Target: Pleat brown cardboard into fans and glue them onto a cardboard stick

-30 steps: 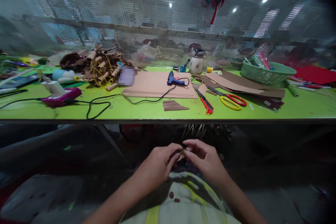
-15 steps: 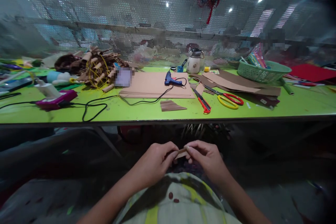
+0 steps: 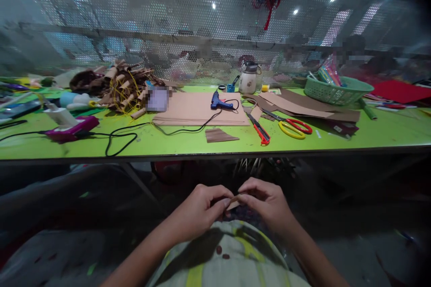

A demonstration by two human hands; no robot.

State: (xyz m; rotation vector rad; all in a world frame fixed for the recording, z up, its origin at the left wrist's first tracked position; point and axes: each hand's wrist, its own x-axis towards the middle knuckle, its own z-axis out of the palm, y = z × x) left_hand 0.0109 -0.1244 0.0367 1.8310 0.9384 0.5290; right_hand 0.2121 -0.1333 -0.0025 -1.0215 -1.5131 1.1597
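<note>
A small strip of brown paper [image 3: 233,203] is pinched between my two hands, above my lap and in front of the table edge. My left hand [image 3: 210,206] grips its left end between thumb and fingers. At the other end my right hand [image 3: 264,199] holds it with thumb and curled fingers. Part of the strip is hidden by the fingertips. On the table ahead lie a blue glue gun [image 3: 222,102] on brown paper sheets [image 3: 193,107], a cut brown scrap [image 3: 220,135], a red-handled cutter [image 3: 261,132] and scissors [image 3: 292,127].
A heap of rolled brown paper [image 3: 126,87] sits at the left of the green table [image 3: 175,143], near a purple power strip [image 3: 72,128] with black cables. A jar [image 3: 249,80] stands at the back; a green basket [image 3: 336,92] is on the right.
My fingers have shifted slightly on the paper strip, which has tilted a little. The right hand's fingers have lifted a bit. Things on the table have stayed in place.
</note>
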